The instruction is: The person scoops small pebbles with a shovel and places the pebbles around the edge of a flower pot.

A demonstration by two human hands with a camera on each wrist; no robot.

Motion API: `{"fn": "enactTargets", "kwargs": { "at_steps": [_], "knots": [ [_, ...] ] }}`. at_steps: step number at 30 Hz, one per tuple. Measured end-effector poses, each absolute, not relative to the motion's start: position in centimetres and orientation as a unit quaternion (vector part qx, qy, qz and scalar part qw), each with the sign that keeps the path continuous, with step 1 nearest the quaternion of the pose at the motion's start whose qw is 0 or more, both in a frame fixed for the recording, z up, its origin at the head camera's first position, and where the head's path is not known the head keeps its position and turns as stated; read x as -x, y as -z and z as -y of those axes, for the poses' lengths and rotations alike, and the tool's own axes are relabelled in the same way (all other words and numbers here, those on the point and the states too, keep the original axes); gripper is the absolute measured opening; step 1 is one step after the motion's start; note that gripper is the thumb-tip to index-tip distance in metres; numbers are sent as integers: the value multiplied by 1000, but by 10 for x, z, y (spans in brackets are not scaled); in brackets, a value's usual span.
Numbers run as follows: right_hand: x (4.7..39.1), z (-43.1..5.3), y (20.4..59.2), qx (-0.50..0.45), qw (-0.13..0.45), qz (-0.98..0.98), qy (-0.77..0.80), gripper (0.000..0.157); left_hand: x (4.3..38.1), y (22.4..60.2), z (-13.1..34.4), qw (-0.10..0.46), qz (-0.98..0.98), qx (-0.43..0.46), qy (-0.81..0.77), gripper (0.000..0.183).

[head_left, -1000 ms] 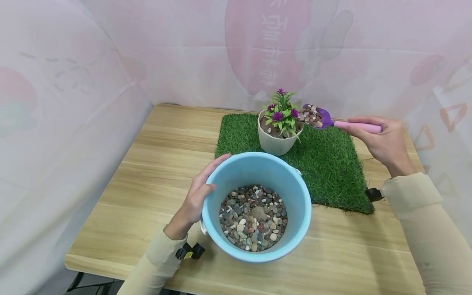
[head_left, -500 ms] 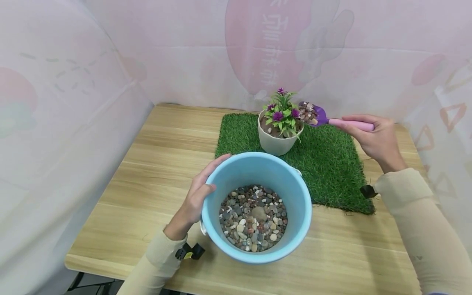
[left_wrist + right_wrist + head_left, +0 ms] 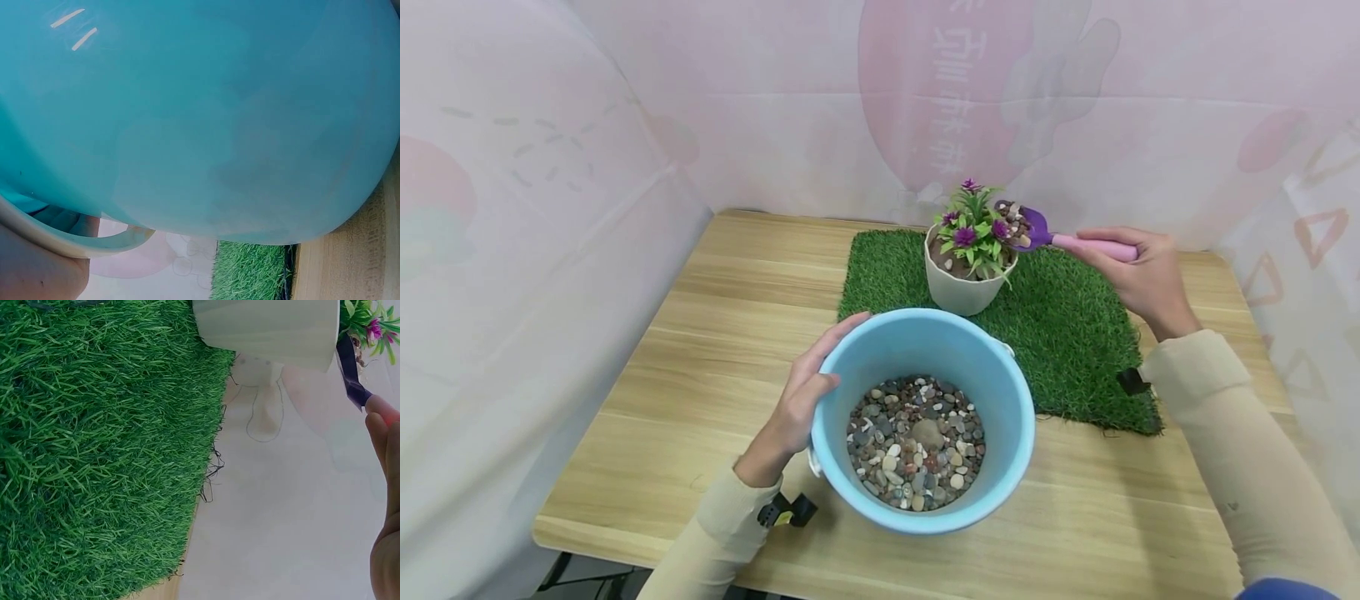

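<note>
My right hand (image 3: 1150,271) grips the pink handle of a small garden trowel (image 3: 1093,246). Pebbles (image 3: 1017,223) fill its purple blade, which reaches over the right rim of a white flowerpot (image 3: 962,287). From the pot's brown filling rises a plant (image 3: 972,221) with purple flowers, its leaves overlapping the blade tip. In the right wrist view, the blade (image 3: 354,384) lies right at the pot's rim. My left hand (image 3: 797,404) holds a light blue bucket (image 3: 1015,396) by its left rim, thumb over the edge. Many mixed pebbles (image 3: 917,442) cover the bucket's bottom.
The pot stands on a green artificial grass mat (image 3: 1075,350) at the back of the wooden table (image 3: 700,333). Pink and white printed curtains (image 3: 775,125) hang close behind the table and at both sides. Something blue (image 3: 1285,589) shows at the bottom right edge.
My right hand has moved left with the loaded trowel, bringing the blade over the flowerpot's rim. The left hand and bucket have stayed put. A blue thing has appeared at the bottom right.
</note>
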State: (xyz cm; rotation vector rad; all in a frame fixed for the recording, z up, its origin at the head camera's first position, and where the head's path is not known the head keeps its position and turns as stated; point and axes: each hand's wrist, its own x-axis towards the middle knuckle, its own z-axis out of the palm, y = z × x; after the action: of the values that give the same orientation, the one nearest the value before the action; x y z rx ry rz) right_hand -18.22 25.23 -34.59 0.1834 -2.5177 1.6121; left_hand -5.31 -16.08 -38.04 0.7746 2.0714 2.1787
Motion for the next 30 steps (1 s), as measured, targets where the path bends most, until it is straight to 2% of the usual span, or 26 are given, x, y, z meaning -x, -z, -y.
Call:
{"fn": "enactTargets", "kwargs": {
  "at_steps": [15, 22, 30],
  "knots": [
    [190, -251, 364, -92, 101, 814, -565, 35, 54, 379, 158, 26, -662, -254, -705, 69],
    [186, -242, 367, -130, 160, 813, -544, 27, 54, 378, 158, 23, -668, -253, -700, 69],
    [187, -228, 367, -217, 241, 806, -495, 23, 54, 377, 159, 22, -668, -251, -700, 69]
  ]
}}
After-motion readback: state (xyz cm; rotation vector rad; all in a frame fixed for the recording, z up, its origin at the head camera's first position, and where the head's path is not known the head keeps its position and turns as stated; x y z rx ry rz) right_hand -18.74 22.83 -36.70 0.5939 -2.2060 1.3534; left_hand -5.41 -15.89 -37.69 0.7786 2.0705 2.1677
